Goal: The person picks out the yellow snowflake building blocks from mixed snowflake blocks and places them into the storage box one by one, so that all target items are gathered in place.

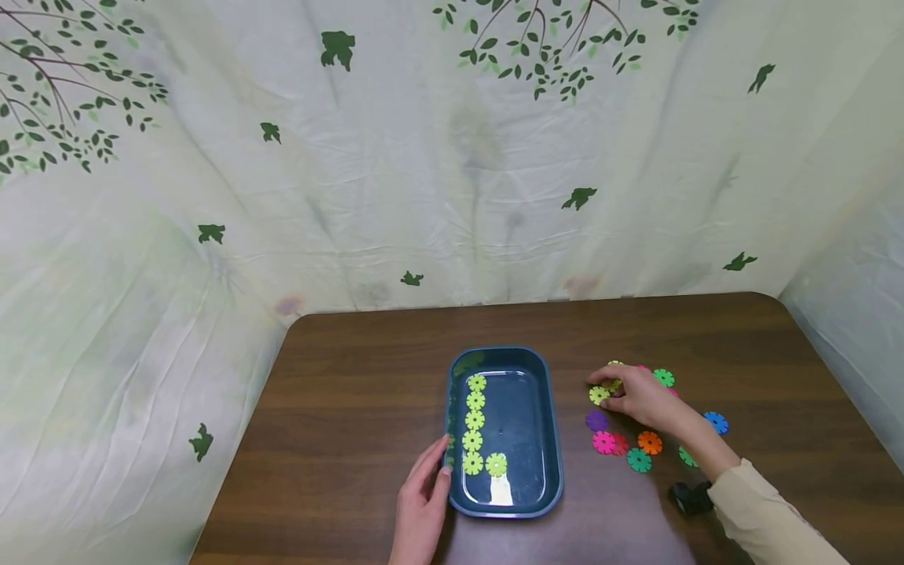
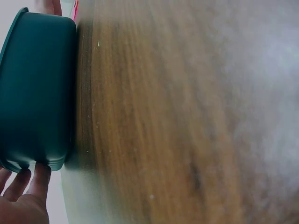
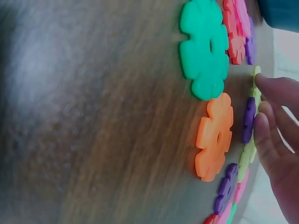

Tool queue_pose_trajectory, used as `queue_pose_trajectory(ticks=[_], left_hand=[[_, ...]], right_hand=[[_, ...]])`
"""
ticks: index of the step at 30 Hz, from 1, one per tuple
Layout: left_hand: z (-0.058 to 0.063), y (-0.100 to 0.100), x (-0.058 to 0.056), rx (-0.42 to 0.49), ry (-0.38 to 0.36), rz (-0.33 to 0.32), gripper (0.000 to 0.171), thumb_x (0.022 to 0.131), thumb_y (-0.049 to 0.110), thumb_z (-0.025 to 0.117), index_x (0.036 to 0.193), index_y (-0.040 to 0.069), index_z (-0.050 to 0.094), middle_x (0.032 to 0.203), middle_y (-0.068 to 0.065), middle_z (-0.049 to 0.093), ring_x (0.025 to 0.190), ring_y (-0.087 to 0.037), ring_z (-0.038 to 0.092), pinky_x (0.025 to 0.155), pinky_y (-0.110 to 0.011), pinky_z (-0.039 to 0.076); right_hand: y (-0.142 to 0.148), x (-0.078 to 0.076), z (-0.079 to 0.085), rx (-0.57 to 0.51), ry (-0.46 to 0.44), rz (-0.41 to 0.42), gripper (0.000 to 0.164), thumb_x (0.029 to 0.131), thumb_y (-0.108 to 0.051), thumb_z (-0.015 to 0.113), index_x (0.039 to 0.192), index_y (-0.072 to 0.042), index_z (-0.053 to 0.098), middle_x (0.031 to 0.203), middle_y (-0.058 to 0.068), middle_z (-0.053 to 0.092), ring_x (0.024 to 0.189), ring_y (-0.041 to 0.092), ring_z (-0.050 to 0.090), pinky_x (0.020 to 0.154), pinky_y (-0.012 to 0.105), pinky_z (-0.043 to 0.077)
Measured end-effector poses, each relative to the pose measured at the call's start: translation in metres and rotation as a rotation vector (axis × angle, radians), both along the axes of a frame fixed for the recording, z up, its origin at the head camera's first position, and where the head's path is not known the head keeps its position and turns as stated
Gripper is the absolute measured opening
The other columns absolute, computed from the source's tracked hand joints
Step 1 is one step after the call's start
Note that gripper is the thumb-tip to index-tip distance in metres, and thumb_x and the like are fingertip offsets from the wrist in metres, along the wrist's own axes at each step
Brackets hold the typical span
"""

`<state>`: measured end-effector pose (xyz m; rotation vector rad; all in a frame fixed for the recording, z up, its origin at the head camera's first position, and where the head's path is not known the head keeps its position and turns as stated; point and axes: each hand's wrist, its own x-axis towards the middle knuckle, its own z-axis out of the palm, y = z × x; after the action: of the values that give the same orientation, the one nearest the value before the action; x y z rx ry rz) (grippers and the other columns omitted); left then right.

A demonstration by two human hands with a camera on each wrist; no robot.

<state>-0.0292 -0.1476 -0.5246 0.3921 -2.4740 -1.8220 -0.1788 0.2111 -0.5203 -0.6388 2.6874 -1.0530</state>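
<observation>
My left hand (image 1: 422,502) rests at the left side of a blue tray (image 1: 554,439), fingertips against its outer wall. In the left wrist view the extended fingers (image 2: 39,182) touch the tray's wall (image 2: 37,88). Inside the tray, a column of several yellow-green flower-shaped discs (image 1: 475,420) runs along the left, with one more disc (image 1: 497,464) beside the lowest. To the tray's right, my right hand (image 1: 639,392) pinches a yellow-green flower disc (image 1: 599,395) between thumb and fingers. More yellow-green discs (image 1: 616,364) lie partly hidden behind that hand.
Around the right hand lie flower discs: purple (image 1: 596,420), pink (image 1: 603,442), orange (image 1: 650,442), teal (image 1: 639,460), green (image 1: 664,377) and blue (image 1: 716,421). A black object (image 1: 690,498) is by the right sleeve. A leaf-printed curtain (image 1: 494,196) hangs behind the wooden table (image 1: 339,431).
</observation>
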Motion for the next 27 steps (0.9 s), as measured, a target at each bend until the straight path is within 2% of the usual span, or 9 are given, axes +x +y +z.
queue_pose_trajectory(ticks=[6,14,19,27], left_hand=[[-0.001,0.0002,0.0008,-0.001,0.019,-0.004,0.042,0.097,0.004,0.058,0.136,0.02,0.061,0.14,-0.004,0.054,0.132,-0.025,0.046,0.107,-0.043,0.038],[-0.0008,0.0005,-0.0005,-0.003,-0.011,0.001,0.042,0.097,0.006,0.058,0.135,0.023,0.061,0.14,-0.004,0.053,0.132,-0.026,0.046,0.107,-0.047,0.039],[-0.0002,0.0009,-0.0003,0.004,-0.013,0.006,0.042,0.097,0.005,0.059,0.134,0.025,0.062,0.14,-0.003,0.054,0.132,-0.025,0.046,0.107,-0.046,0.039],[-0.001,0.0009,-0.0006,0.006,-0.01,0.007,0.042,0.098,0.006,0.058,0.135,0.025,0.061,0.14,-0.004,0.053,0.132,-0.025,0.047,0.106,-0.045,0.039]], right_hand=[[0.0005,-0.0009,-0.0003,-0.001,0.0,-0.011,0.034,0.08,-0.001,0.079,0.112,-0.007,0.071,0.101,0.001,0.067,0.085,0.017,0.059,0.072,0.027,0.054],[-0.0007,-0.0015,-0.0011,0.006,0.007,-0.021,0.032,0.08,-0.002,0.08,0.109,-0.01,0.071,0.099,0.0,0.066,0.084,0.017,0.058,0.072,0.03,0.055],[-0.0021,-0.0014,-0.0031,0.005,0.039,-0.017,0.031,0.079,-0.004,0.08,0.108,-0.012,0.071,0.101,-0.001,0.064,0.085,0.018,0.057,0.073,0.032,0.054],[-0.0042,0.0005,-0.0035,-0.002,0.037,-0.019,0.03,0.08,-0.003,0.08,0.107,-0.01,0.071,0.103,0.001,0.063,0.087,0.019,0.06,0.075,0.034,0.056]])
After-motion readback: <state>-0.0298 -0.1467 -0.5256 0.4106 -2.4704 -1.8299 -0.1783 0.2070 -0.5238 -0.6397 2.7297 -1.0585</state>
